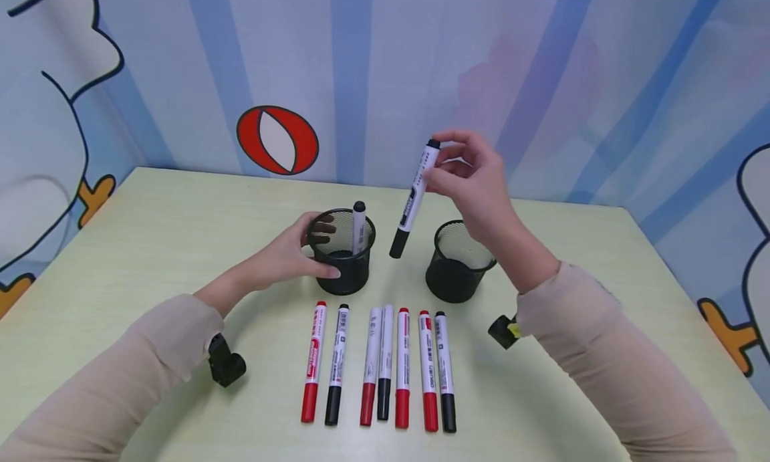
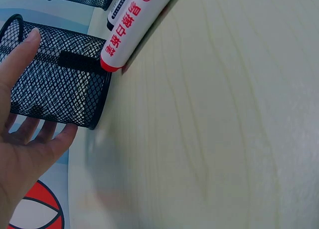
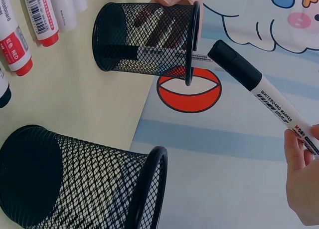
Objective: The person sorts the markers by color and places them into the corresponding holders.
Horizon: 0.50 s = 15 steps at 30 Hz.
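Note:
My left hand (image 1: pixel 289 256) grips the left black mesh pen cup (image 1: pixel 343 275) round its side, thumb in front and fingers behind. Inside that cup one black whiteboard marker (image 1: pixel 358 228) stands upright. Between finger and thumb, my right hand (image 1: pixel 472 181) pinches another black whiteboard marker (image 1: pixel 415 191) in the air, tilted with its black cap downward, between the two cups and above their rims. In the right wrist view the capped end of this held marker (image 3: pixel 274 99) points toward the left cup (image 3: pixel 149 39). Below the right forearm stands a second mesh cup (image 1: pixel 454 278), with nothing visible inside.
In front of the cups several markers lie in a row, among them a red one (image 1: pixel 314 362), a black one (image 1: pixel 337 365) and another red one (image 1: pixel 428 372). A striped cartoon backdrop (image 1: pixel 385 81) rises behind the table (image 1: pixel 180 228). Small black cameras (image 1: pixel 225 362) hang at both wrists.

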Each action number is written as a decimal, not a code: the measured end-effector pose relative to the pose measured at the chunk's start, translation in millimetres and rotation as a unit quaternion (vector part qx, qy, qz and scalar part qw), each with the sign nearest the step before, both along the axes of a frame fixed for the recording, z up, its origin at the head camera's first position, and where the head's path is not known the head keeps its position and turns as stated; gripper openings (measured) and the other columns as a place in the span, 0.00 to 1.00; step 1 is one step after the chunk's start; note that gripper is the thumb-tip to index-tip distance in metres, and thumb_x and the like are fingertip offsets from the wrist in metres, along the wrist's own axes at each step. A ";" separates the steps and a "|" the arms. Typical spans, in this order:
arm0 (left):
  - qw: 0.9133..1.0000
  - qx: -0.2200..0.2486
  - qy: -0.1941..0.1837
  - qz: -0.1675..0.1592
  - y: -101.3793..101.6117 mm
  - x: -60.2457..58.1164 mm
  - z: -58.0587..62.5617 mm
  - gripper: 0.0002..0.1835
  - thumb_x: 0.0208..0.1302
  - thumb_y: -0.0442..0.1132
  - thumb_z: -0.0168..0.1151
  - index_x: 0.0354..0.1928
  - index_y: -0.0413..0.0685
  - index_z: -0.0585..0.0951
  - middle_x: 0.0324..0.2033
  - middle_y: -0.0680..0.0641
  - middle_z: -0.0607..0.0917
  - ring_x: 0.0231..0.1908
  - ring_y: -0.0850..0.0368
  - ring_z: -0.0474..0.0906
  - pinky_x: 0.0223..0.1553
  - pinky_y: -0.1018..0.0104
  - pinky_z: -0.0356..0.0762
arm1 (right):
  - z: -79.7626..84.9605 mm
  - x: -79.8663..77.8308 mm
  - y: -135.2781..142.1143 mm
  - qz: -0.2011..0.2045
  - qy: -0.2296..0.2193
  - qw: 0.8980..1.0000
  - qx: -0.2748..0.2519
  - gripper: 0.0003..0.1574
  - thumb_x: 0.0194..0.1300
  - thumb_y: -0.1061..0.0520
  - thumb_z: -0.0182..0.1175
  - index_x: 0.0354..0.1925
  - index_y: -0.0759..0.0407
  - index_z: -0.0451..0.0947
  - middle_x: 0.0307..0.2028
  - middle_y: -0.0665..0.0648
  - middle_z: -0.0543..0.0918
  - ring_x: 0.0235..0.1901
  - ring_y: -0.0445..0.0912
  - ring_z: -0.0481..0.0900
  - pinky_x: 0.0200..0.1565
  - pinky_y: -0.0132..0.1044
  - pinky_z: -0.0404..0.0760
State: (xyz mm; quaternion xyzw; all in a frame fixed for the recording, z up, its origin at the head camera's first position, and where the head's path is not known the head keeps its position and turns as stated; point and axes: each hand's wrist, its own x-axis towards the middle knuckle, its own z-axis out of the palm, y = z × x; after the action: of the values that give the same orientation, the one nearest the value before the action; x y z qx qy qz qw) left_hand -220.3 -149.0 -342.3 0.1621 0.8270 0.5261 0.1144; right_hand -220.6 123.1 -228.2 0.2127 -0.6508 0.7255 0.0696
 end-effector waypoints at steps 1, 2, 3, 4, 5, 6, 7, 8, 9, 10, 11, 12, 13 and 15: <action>1.000 0.000 0.000 0.000 0.0 -0.1 0.0 0.47 0.48 0.37 0.73 0.67 0.49 0.55 0.62 0.45 0.64 0.64 0.46 0.56 0.60 0.43 0.61 | -0.1 0.0 -1.5 -0.001 0.004 1.000 0.000 0.23 0.55 0.76 0.55 0.50 0.63 0.71 0.35 0.58 0.73 0.31 0.46 0.77 0.36 0.39 0.83; 1.000 0.000 0.000 0.000 -0.2 -0.3 0.0 0.47 0.48 0.38 0.73 0.67 0.49 0.55 0.62 0.46 0.64 0.64 0.46 0.57 0.60 0.43 0.61 | -0.5 -0.1 -2.7 -0.002 0.008 1.000 0.000 0.23 0.55 0.76 0.55 0.49 0.63 0.71 0.35 0.58 0.73 0.31 0.47 0.77 0.36 0.39 0.83; 1.000 -0.001 -0.001 0.000 -0.5 -0.5 -0.1 0.47 0.48 0.38 0.73 0.67 0.49 0.55 0.62 0.46 0.64 0.64 0.46 0.57 0.60 0.43 0.61 | -0.8 -0.1 -4.0 -0.003 0.011 1.000 -0.001 0.23 0.55 0.76 0.56 0.49 0.63 0.72 0.35 0.59 0.73 0.31 0.47 0.77 0.36 0.39 0.83; 1.000 -0.002 -0.001 0.001 -0.8 -0.7 -0.3 0.47 0.48 0.38 0.73 0.67 0.49 0.55 0.62 0.46 0.64 0.64 0.46 0.57 0.60 0.43 0.61 | -1.1 -0.3 -5.2 -0.003 0.015 1.000 -0.001 0.23 0.55 0.76 0.56 0.49 0.63 0.72 0.35 0.59 0.73 0.32 0.47 0.77 0.36 0.39 0.83; 1.000 -0.002 -0.001 0.001 -1.3 -0.9 -0.6 0.48 0.48 0.38 0.73 0.67 0.49 0.55 0.62 0.46 0.64 0.64 0.46 0.56 0.60 0.43 0.61 | -1.3 -0.3 -6.4 -0.004 0.018 1.000 -0.001 0.23 0.55 0.76 0.56 0.49 0.62 0.72 0.35 0.59 0.73 0.32 0.48 0.77 0.36 0.39 0.83; 1.000 -0.002 -0.001 0.002 -1.9 -1.0 -0.9 0.48 0.48 0.38 0.73 0.67 0.49 0.54 0.62 0.46 0.64 0.64 0.46 0.56 0.60 0.43 0.61 | -1.4 -0.6 -7.7 -0.005 0.021 1.000 -0.001 0.23 0.54 0.76 0.56 0.48 0.62 0.72 0.35 0.59 0.73 0.32 0.48 0.76 0.36 0.40 0.83; 1.000 -0.002 -0.001 0.003 -2.5 -1.0 -1.1 0.48 0.48 0.38 0.73 0.67 0.49 0.54 0.62 0.46 0.64 0.64 0.46 0.56 0.60 0.43 0.61 | -1.6 -0.9 -9.1 -0.006 0.024 1.000 -0.002 0.24 0.54 0.76 0.56 0.49 0.62 0.72 0.35 0.59 0.73 0.32 0.48 0.76 0.36 0.40 0.83; 1.000 -0.002 -0.001 0.004 -3.0 -1.0 -1.3 0.48 0.47 0.38 0.73 0.67 0.49 0.54 0.62 0.46 0.64 0.64 0.46 0.56 0.60 0.42 0.61 | -1.8 -1.2 -10.5 -0.007 0.027 1.000 -0.002 0.24 0.54 0.76 0.56 0.49 0.62 0.72 0.35 0.59 0.73 0.32 0.48 0.76 0.37 0.41 0.83; 1.000 -0.002 0.000 0.004 -3.5 -0.8 -1.6 0.48 0.47 0.38 0.73 0.67 0.49 0.54 0.62 0.46 0.64 0.64 0.46 0.57 0.60 0.42 0.61 | -1.8 -1.5 -12.0 -0.007 0.031 1.000 -0.003 0.24 0.53 0.76 0.56 0.49 0.62 0.72 0.35 0.59 0.73 0.33 0.48 0.76 0.36 0.41 0.83; 1.000 -0.002 0.000 0.004 -3.9 -0.6 -2.1 0.48 0.47 0.38 0.73 0.67 0.49 0.54 0.62 0.45 0.64 0.64 0.46 0.57 0.60 0.42 0.62 | -2.1 -1.9 -13.6 -0.008 0.034 0.999 -0.003 0.24 0.53 0.76 0.56 0.49 0.62 0.72 0.35 0.58 0.73 0.33 0.48 0.76 0.36 0.41 0.83; 1.000 -0.001 -0.001 0.004 -4.2 -0.4 -2.4 0.48 0.47 0.38 0.73 0.67 0.49 0.54 0.62 0.46 0.64 0.63 0.46 0.57 0.59 0.42 0.62 | -2.6 -2.3 -15.1 -0.009 0.038 0.999 -0.003 0.24 0.53 0.76 0.56 0.48 0.62 0.72 0.35 0.58 0.73 0.33 0.49 0.76 0.36 0.42 0.83; 1.000 -0.001 -0.001 0.004 -4.4 -0.3 -2.6 0.48 0.47 0.38 0.73 0.67 0.49 0.54 0.62 0.46 0.65 0.63 0.46 0.57 0.59 0.42 0.62 | -3.3 -2.8 -16.5 -0.010 0.042 0.999 -0.001 0.24 0.53 0.76 0.56 0.48 0.62 0.72 0.35 0.59 0.73 0.33 0.49 0.76 0.36 0.42 0.83; 1.000 -0.001 -0.002 0.004 -4.5 -0.2 -2.9 0.48 0.47 0.38 0.73 0.67 0.49 0.54 0.62 0.46 0.65 0.63 0.46 0.57 0.59 0.42 0.62 | -4.0 -3.1 -17.9 -0.011 0.047 0.999 0.001 0.24 0.53 0.76 0.57 0.48 0.63 0.72 0.35 0.59 0.73 0.33 0.49 0.76 0.36 0.42 0.83; 1.000 -0.001 -0.001 0.002 -4.6 -0.3 -3.3 0.48 0.47 0.38 0.74 0.67 0.49 0.54 0.62 0.46 0.65 0.63 0.46 0.57 0.59 0.43 0.62 | -5.4 -3.7 -20.3 -0.013 0.060 0.998 0.010 0.23 0.53 0.76 0.57 0.48 0.63 0.72 0.36 0.60 0.73 0.33 0.50 0.76 0.36 0.42 0.83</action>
State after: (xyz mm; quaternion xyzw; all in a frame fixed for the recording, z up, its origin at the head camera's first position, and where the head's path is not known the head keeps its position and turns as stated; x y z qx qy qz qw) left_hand -220.6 -153.6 -345.6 0.1592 0.8279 0.5255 0.1144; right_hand -224.3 102.7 -233.7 0.2478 -0.6554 0.7040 0.1161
